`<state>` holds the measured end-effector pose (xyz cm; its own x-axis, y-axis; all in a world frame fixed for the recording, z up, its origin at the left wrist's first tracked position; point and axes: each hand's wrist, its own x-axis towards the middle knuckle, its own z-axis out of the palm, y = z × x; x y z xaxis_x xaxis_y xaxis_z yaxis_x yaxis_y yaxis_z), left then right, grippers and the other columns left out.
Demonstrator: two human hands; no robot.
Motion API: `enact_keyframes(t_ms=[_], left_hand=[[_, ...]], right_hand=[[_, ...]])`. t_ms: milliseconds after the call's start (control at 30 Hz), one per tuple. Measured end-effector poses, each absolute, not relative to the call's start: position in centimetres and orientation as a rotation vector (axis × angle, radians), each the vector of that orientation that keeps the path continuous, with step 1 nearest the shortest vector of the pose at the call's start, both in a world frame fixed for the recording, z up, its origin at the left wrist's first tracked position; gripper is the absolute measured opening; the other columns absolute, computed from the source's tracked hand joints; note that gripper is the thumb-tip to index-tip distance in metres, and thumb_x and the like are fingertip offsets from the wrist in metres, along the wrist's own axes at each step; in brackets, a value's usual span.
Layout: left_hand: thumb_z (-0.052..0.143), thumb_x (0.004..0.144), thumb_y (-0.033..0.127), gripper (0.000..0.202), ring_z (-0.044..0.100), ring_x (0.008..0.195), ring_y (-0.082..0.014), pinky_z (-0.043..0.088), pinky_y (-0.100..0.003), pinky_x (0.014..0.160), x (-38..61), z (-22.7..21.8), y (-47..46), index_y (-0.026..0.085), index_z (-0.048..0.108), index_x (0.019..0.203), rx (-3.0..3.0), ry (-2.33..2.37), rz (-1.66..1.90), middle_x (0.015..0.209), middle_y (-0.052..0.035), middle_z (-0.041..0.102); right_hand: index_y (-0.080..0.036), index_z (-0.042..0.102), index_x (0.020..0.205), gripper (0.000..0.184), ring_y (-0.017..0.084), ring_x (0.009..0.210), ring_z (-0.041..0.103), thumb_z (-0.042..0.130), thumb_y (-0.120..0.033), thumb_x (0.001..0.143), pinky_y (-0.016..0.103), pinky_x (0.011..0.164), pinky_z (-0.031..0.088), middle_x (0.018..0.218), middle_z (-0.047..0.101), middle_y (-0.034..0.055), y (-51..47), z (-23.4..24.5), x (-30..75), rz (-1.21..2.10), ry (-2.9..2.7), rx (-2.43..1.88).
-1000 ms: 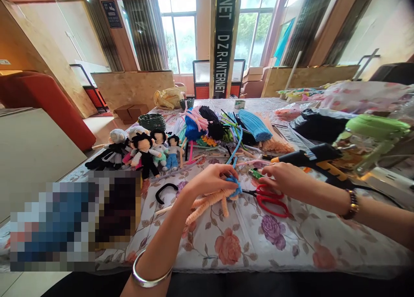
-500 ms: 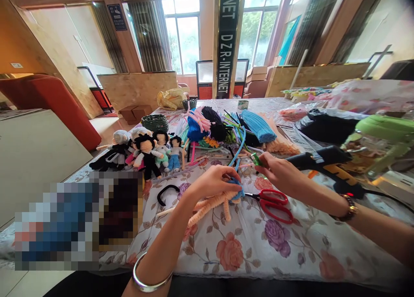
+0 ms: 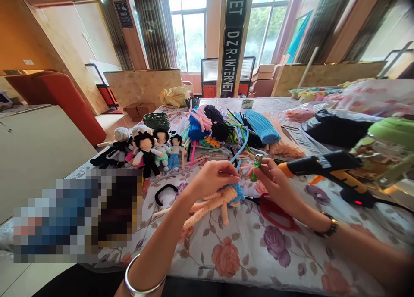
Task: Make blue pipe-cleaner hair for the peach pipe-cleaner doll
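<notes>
My right hand (image 3: 274, 180) grips a small green lighter (image 3: 258, 161) with a metal top, held upright above the table. My left hand (image 3: 216, 176) is closed, thumb and fingertips together; what they pinch, if anything, is hidden. Just below it lies a figure of peach chenille stems (image 3: 207, 206), its limbs spread to the left, with a fuzzy blue part (image 3: 238, 193) at its right end. Red-handled scissors (image 3: 278, 215) lie beneath my right hand, partly covered by it. A bent black chenille stem (image 3: 161, 195) rests left of the figure.
Several finished dolls (image 3: 145, 150) sit at the left. Behind are bundled chenille stems (image 3: 207, 124) and a dark woven basket (image 3: 156, 121). A corded black-and-orange glue gun (image 3: 330, 163) stands at the right, near a black bag (image 3: 336, 126). Flowered cloth (image 3: 226, 256) covers the table.
My right hand has come left and closer, turning the lighter upright. My left hand has risen slightly off the blue part of the figure. The view has shifted a little.
</notes>
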<state>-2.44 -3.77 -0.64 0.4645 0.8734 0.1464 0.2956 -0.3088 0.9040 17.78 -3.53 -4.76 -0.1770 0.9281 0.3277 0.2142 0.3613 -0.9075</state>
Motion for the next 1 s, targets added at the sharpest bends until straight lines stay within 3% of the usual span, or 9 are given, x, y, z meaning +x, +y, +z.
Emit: enact_keyframes(t_ms=[267, 433, 600, 800, 1000], left_hand=[[0.068, 0.073, 0.029, 0.023, 0.066, 0.067, -0.0151, 0.053, -0.034, 0.073, -1.7, 0.9, -4.2, 0.014, 0.050, 0.078, 1.330, 0.890, 1.136, 0.077, -0.0039, 0.069], [0.064, 0.076, 0.024, 0.016, 0.065, 0.068, -0.0135, 0.053, -0.031, 0.073, -1.5, 1.4, -3.9, 0.014, 0.052, 0.079, 1.335, 0.981, 1.227, 0.073, -0.0023, 0.068], [0.057, 0.079, 0.023, 0.009, 0.059, 0.061, -0.0107, 0.049, -0.025, 0.063, -1.0, 1.7, -2.8, 0.015, 0.057, 0.084, 1.537, 1.134, 1.157, 0.068, 0.0010, 0.060], [0.049, 0.082, 0.023, 0.022, 0.049, 0.052, -0.0101, 0.036, -0.021, 0.052, -0.3, 3.5, -0.9, 0.017, 0.069, 0.092, 1.948, 1.387, 1.001, 0.054, 0.0028, 0.052], [0.056, 0.074, 0.016, 0.021, 0.049, 0.051, -0.0096, 0.037, -0.021, 0.053, 1.2, 6.5, 1.3, 0.017, 0.071, 0.088, 2.174, 1.277, 0.832, 0.056, 0.0022, 0.059]], right_hand=[[-0.023, 0.044, 0.096, 0.031, 0.015, 0.069, 0.054, 0.049, -0.051, 0.085, 0.028, 0.066, 0.047, 0.075, 0.056, 0.0006, -4.5, -4.0, 17.7, 1.045, -1.503, -1.068], [-0.023, 0.044, 0.096, 0.030, 0.013, 0.067, 0.050, 0.050, -0.050, 0.085, 0.025, 0.061, 0.043, 0.076, 0.052, -0.0015, -4.6, -4.3, 17.8, 1.125, -1.481, -1.024], [-0.022, 0.043, 0.093, 0.028, 0.011, 0.067, 0.048, 0.049, -0.049, 0.087, 0.024, 0.059, 0.040, 0.079, 0.053, -0.0017, -4.2, -4.6, 17.9, 1.235, -1.440, -0.937], [-0.022, 0.042, 0.098, 0.034, 0.012, 0.066, 0.048, 0.055, -0.049, 0.083, 0.023, 0.052, 0.035, 0.078, 0.057, -0.0008, -4.2, -4.2, 17.9, 1.360, -1.364, -0.908], [-0.021, 0.047, 0.091, 0.032, 0.011, 0.062, 0.047, 0.059, -0.048, 0.080, 0.022, 0.050, 0.031, 0.074, 0.053, -0.0013, -3.8, -3.9, 17.7, 1.418, -1.279, -0.880]])
